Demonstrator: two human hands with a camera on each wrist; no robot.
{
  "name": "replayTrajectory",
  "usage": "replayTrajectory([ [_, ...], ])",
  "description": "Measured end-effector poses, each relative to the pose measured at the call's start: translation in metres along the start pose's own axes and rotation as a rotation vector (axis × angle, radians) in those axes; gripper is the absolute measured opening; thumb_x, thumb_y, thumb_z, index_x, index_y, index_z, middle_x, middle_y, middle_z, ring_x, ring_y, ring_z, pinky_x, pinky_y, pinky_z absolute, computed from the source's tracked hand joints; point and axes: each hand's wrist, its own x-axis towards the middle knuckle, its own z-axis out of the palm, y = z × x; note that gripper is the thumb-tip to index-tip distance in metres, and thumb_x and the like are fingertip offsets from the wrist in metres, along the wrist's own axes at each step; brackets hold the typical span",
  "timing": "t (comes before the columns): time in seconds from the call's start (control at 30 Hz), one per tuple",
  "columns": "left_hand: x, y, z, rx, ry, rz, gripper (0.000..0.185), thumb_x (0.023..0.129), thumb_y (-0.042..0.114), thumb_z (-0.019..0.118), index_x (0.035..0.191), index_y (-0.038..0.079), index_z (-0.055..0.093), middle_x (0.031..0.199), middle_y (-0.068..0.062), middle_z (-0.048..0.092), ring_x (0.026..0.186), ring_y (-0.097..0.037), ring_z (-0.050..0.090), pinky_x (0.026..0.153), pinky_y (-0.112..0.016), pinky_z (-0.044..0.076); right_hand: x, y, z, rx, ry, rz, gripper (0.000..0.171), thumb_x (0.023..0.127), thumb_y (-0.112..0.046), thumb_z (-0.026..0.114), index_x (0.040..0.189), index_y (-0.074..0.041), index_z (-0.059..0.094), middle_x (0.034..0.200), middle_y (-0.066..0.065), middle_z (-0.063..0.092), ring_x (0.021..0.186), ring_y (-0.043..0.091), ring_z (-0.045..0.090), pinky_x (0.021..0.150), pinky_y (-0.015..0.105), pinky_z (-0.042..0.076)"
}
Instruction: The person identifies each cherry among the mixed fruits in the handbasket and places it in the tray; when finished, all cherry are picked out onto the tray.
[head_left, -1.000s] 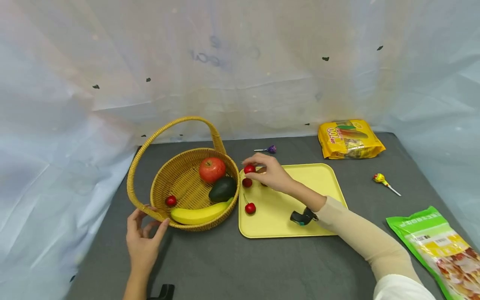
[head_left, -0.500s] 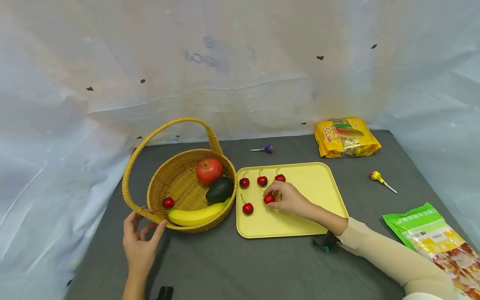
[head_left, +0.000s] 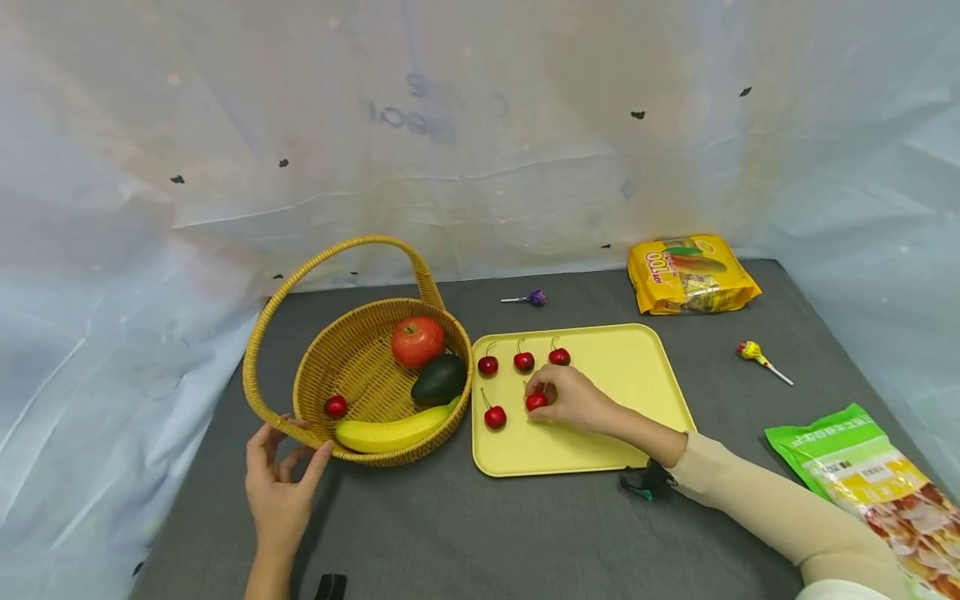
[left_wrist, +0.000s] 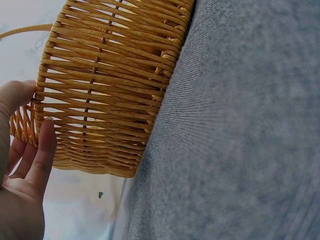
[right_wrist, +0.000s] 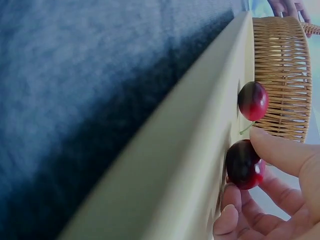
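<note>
A small, shiny red cherry [head_left: 536, 401] is sitting on the yellow tray [head_left: 630, 367], in its left half and a little toward the near edge. The right hand [head_left: 573, 400] is pinching it between fingertips. The cherry's skin is going darker on one side.

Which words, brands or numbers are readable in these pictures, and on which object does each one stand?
"100", seemingly upside down: on the yellow snack bag at the far right of the table.
Green and yellow snack bag: label text too small to read.
Backdrop sheet: faint dark marks, blurred, unreadable.
Purple lollipop, yellow lollipop: no legible print.
</note>
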Motion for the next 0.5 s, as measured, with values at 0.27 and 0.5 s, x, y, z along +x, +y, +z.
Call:
replayTrajectory([
  [0.27, 0.0004, -0.0011, -0.0007, 0.010, -0.004, 0.004, 0.062, 0.074, -0.032, 0.065, 0.130, -0.023, 0.039, 0.114, -0.034, 0.049, 0.110, -0.025, 0.052, 0.078, -0.015, 0.055, -0.0004, 0.0001, 0.0005, -0.029, -0.016, 0.004, 0.025, 0.076, -0.008, 0.087, 0.095, -0.008, 0.072, 0.087, -0.001, 0.062, 0.074, 0.015, 0.054, 0.064, 0.026, 0.049],
  [0.5, -0.0004, -0.0011, -0.0007, -0.003, -0.001, -0.002, 0.062, 0.074, -0.032, 0.064, 0.130, -0.024, 0.038, 0.115, -0.034, 0.048, 0.111, -0.025, 0.052, 0.080, -0.015, 0.055, -0.0024, -0.0017, -0.0004, -0.072, -0.016, -0.031, 0.034, 0.076, -0.010, 0.087, 0.106, -0.004, 0.071, 0.093, 0.001, 0.063, 0.078, 0.015, 0.054, 0.066, 0.026, 0.049],
])
